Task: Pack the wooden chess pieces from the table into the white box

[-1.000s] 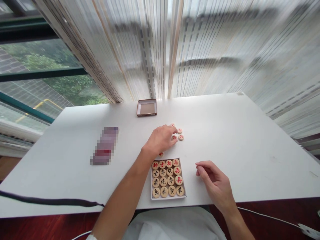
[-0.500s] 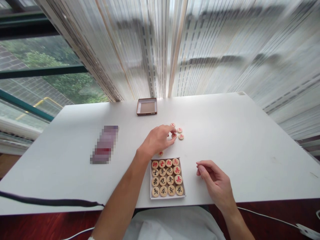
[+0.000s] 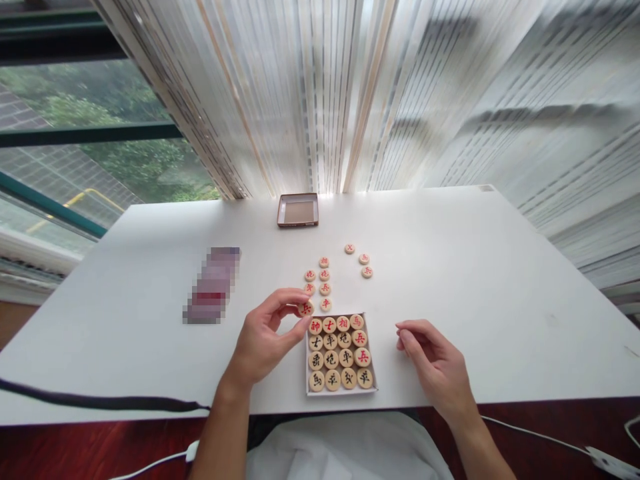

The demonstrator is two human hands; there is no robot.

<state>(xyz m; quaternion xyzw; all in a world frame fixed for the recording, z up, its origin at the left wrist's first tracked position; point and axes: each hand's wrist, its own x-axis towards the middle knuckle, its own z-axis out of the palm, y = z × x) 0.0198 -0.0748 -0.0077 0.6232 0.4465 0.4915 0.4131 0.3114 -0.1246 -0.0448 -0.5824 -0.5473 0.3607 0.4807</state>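
Observation:
Between the thumb and fingers of my left hand (image 3: 267, 337) is a round wooden Chinese chess piece (image 3: 305, 309) with a red character. It is just off the far left corner of a shallow white box (image 3: 341, 393), where pieces with black and red characters lie in rows. Beyond the box, several red-marked pieces (image 3: 325, 275) stand in two short columns on the table. Farther right lie three more loose red pieces (image 3: 367, 272). My right hand (image 3: 435, 367) rests on the table right of the box, fingers curled against the thumb, with nothing visible in them.
A brown-rimmed box lid (image 3: 298, 211) lies near the far edge of the white table (image 3: 500, 287). At left is a blurred-out flat object (image 3: 213, 287). A black strap (image 3: 100, 401) crosses the near left edge. Striped curtains (image 3: 310, 100) hang behind the table.
My left hand has carried the red-marked piece from the loose group back toward the box's far left corner, uncovering the two columns. My right hand stays in place. The view has shifted slightly.

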